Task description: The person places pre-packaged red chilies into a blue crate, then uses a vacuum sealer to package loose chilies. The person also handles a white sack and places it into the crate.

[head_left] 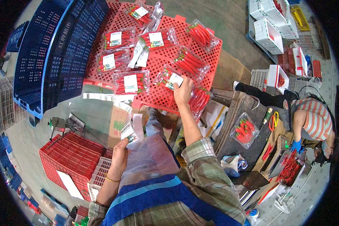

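My left hand (120, 155) grips a strip of printed labels (127, 132), which curls up and trails toward the red pallet. Over at the pallet, my right hand (184, 91) has its thumb and fingers on a white label (175, 80) on a clear pack of red chili peppers (163, 75); whether it pinches the label or presses it is unclear. Left of that pack lies a labelled chili pack (142, 82). To its upper right, another pack (191, 62) shows no label. A further pack (200, 97) is partly hidden behind my right hand.
Several more chili packs lie on the red plastic pallet (155, 63). Blue crates (65, 50) stand at its left, red crates (70, 161) lower left. At right, a dark bench (243, 113) holds a chili bag (245, 130), scissors (273, 121) and a scale (281, 145); a person (313, 118) bends there.
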Demonstrator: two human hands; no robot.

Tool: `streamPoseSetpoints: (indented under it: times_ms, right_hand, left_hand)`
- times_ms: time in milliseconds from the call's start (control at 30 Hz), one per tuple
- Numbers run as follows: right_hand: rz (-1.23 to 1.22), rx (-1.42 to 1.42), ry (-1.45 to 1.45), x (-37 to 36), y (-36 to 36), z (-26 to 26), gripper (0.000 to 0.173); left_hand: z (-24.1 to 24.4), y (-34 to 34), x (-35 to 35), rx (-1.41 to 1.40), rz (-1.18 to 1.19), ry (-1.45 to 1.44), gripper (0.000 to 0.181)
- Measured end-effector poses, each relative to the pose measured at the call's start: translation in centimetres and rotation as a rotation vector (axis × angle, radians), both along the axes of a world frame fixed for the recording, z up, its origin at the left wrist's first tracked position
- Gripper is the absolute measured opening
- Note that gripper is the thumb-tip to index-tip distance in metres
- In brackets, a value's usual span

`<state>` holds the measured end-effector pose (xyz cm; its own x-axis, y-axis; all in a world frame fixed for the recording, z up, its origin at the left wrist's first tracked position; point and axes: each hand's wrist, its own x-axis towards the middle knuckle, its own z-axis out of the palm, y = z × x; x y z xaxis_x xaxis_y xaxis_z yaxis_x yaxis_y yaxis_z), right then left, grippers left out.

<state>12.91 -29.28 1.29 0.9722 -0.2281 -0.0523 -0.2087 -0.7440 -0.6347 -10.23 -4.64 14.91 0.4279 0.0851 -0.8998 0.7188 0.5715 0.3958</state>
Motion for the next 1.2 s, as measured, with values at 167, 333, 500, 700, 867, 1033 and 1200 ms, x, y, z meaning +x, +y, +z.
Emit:
streamPoseSetpoints:
  times_ms: [167, 333, 500, 700, 867, 1033, 1200]
  right_hand:
    - [-0.090, 0.096, 0.066, 0.7, -1.5, 0.8, 0.060]
    - [-0.460, 1.281, 0.408, 1.6, -2.0, 1.4, 0.029]
    - [-0.091, 1.006, 0.308, -0.7, 1.7, 6.2, 0.029]
    - [0.671, 1.131, 0.628, -12.8, 10.2, 15.5, 0.040]
    - [0.697, 0.822, 0.442, -15.4, 11.0, 16.8, 0.035]
    - [0.909, 0.534, 0.242, -16.7, 10.7, 18.1, 0.028]
    - [0.889, 0.279, -0.161, -17.4, 10.3, 17.8, 0.017]
  left_hand:
    - [0.4, 0.5, -0.3, -0.064, -0.018, -0.022, 0.035]
    - [1.2, 0.4, -0.5, -0.109, 0.013, -0.114, 0.030]
    - [2.7, 0.9, -0.3, -0.041, 0.020, -0.236, 0.031]
    - [4.0, 0.4, -0.6, 0.064, -0.064, -0.477, 0.045]
    - [5.0, 1.2, -1.3, -0.193, 0.118, -0.374, 0.037]
    - [4.8, 2.6, -0.7, -0.221, 0.107, -0.209, 0.033]
    - [3.8, 2.4, -1.5, -0.233, 0.125, -0.181, 0.030]
